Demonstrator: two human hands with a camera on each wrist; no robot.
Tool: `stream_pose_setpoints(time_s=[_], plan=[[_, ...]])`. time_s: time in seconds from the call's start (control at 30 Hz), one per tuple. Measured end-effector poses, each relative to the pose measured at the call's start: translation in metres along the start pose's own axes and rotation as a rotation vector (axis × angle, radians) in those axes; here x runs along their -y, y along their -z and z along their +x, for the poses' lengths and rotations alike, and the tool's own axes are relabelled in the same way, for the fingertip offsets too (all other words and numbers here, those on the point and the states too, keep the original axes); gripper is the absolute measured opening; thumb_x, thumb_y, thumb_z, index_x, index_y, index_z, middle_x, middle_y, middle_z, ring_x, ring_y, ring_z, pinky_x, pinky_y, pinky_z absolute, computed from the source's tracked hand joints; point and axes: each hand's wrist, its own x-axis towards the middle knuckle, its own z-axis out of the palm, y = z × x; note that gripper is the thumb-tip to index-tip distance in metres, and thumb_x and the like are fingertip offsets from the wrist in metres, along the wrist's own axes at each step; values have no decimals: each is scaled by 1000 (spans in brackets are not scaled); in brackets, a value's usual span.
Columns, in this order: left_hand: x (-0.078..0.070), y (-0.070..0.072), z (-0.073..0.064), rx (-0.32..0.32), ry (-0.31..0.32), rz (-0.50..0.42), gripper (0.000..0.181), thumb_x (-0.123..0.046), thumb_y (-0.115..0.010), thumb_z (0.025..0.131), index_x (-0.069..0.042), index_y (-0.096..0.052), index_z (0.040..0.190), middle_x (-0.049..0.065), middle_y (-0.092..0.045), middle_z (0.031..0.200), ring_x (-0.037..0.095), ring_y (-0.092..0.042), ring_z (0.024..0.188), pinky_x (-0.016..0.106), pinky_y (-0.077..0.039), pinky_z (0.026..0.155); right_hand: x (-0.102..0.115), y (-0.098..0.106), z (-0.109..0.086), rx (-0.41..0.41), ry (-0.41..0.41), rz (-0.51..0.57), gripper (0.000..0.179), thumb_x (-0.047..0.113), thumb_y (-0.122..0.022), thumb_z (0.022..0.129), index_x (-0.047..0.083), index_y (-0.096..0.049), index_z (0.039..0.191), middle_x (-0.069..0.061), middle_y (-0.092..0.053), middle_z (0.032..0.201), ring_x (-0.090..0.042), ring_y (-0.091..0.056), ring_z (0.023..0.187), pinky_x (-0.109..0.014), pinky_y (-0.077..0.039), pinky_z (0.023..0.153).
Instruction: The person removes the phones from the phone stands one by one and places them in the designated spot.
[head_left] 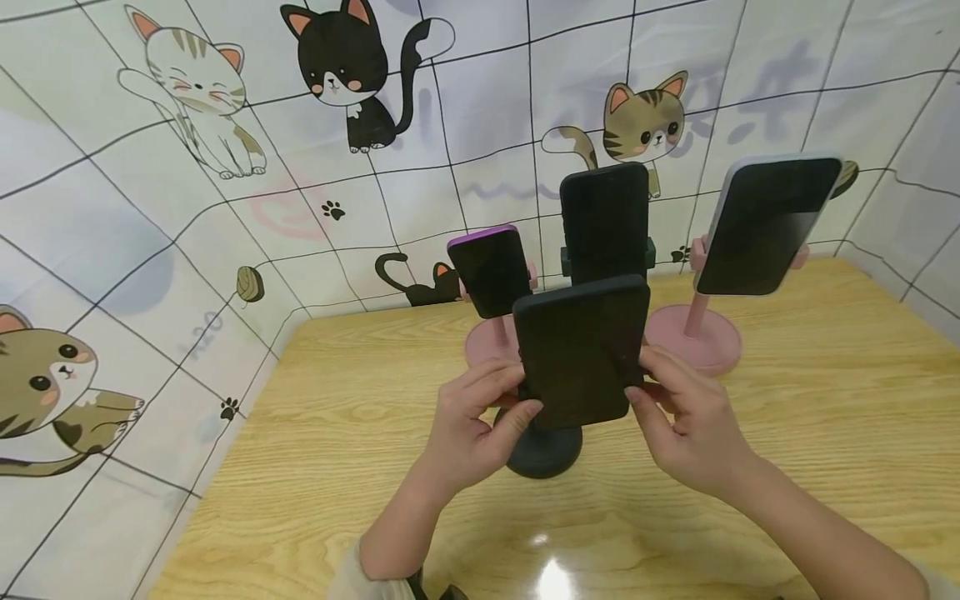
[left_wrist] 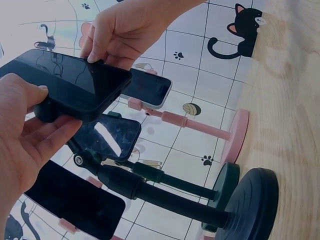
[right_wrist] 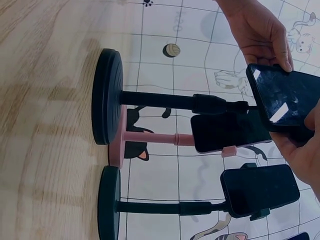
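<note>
- Front phone (head_left: 581, 354): over black stand (head_left: 543, 457), well in front of desk's (head_left: 315, 467) back edge.
- Left hand (head_left: 480, 421): grip pinching its left side.
- Right hand (head_left: 690, 421): grip pinching its right side.
- Purple-edged phone (head_left: 491, 273), middle phone (head_left: 606, 221), white-edged phone (head_left: 772, 225): on stands (head_left: 693, 337) nearer back edge.

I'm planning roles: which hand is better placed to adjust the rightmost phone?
Probably the right hand: it holds the front phone by its right edge, nearer the rightmost phone; the left hand is farther.
</note>
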Motion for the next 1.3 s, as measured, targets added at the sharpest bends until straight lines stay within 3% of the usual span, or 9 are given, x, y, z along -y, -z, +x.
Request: stream_pose_setpoints(time_s=[0.17, 0.3, 0.43, 0.6, 0.73, 0.8, 1.03, 1.2, 1.3], plan=[[3, 2, 4, 33, -16, 6, 19, -8, -59, 86, 6, -61, 99, 14, -60, 90, 15, -58, 70, 22, -52, 64, 6, 0, 3, -24, 13, -29, 46, 27, -51, 92, -16, -54, 108, 2, -57, 117, -6, -56, 102, -18, -42, 87], [7, 4, 8, 59, -34, -10, 19, -7, -61, 84, 4, -61, 99, 13, -61, 90, 14, -58, 70, 21, -52, 63, 20, -7, 16, -98, 67, -136, 57, 32, -55, 89, -18, -46, 116, -16, -53, 122, -18, -49, 115, -28, -34, 100], [12, 11, 14, 113, 9, -63, 31, -2, -70, 72, 4, -60, 102, 14, -54, 101, 19, -54, 87, 27, -52, 69, 35, -18, 32, -165, 95, -237, 69, 38, -60, 84, -8, -34, 129, -24, -36, 132, -34, -34, 123, -43, -26, 104], [30, 20, 27, 280, 27, -167, 49, -30, -68, 77, 2, -55, 112, 16, -44, 120, 26, -40, 113, 40, -36, 96, 50, -34, 49, -157, 70, -345, 75, 46, -62, 80, 15, -28, 139, -14, -18, 144, -40, -17, 129, -52, -16, 105], [48, 20, 41, 451, 12, -344, 63, -40, -65, 77, 7, -49, 114, 20, -49, 116, 25, -43, 111, 43, -35, 98, 54, -44, 56, -150, 51, -414, 79, 48, -64, 77, 21, -27, 141, -12, -11, 147, -38, -11, 132, -50, -17, 105], [53, 21, 46, 531, 51, -369, 67, -43, -66, 74, 9, -47, 113, 22, -52, 111, 22, -46, 105, 40, -38, 96, 54, -48, 58, -157, 38, -435, 80, 48, -65, 76, 20, -28, 141, -14, -9, 147, -38, -11, 132, -48, -27, 102], [53, 24, 63, 730, 194, -321, 76, -8, -81, 55, 8, -42, 118, 20, -51, 113, 18, -47, 103, 32, -39, 94, 50, -54, 64, -209, 66, -490, 79, 41, -74, 71, 14, -37, 135, -19, -14, 144, -41, -20, 128, -56, -27, 98], [52, 21, 68, 784, 216, -385, 71, -4, -83, 54, 6, -44, 113, 16, -53, 101, 15, -51, 90, 30, -44, 84, 50, -56, 65, -230, 57, -539, 88, 19, -87, 53, 3, -39, 126, -24, -19, 140, -43, -27, 123, -55, -31, 93], [53, 18, 68, 787, 241, -454, 65, -1, -81, 56, 6, -45, 110, 15, -54, 94, 15, -53, 82, 31, -47, 77, 50, -57, 66, -243, 45, -551, 81, 12, -84, 53, 2, -41, 121, -25, -21, 137, -42, -27, 122, -54, -36, 88]])
